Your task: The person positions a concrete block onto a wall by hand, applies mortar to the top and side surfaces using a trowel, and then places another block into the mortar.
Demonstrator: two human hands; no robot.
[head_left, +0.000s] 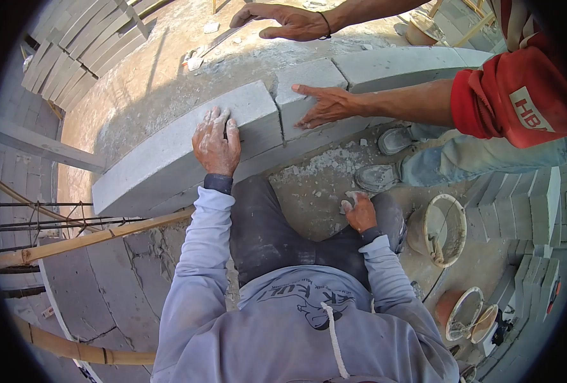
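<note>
My left hand (217, 143), dusted with white powder, rests on top of a long grey block (162, 153) in a low block wall, fingers a little apart. My right hand (361, 212) is by my right thigh, its fingers curled and whitened; whether they hold anything cannot be made out. Beside my block sits a shorter block (306, 80), a narrow joint between the two. A co-worker's hand (327, 105) lies on that shorter block. The co-worker's other hand (290, 22) is above the floor beyond the wall.
The co-worker's shoes (378, 177) stand on the rubble-strewn floor at right. A mortar bucket (414, 233) is near my right knee, with another bucket (448, 306) behind it. Stacked blocks (513, 204) line the right. Rebar (41, 214) and a wooden pole (92, 242) reach in from the left.
</note>
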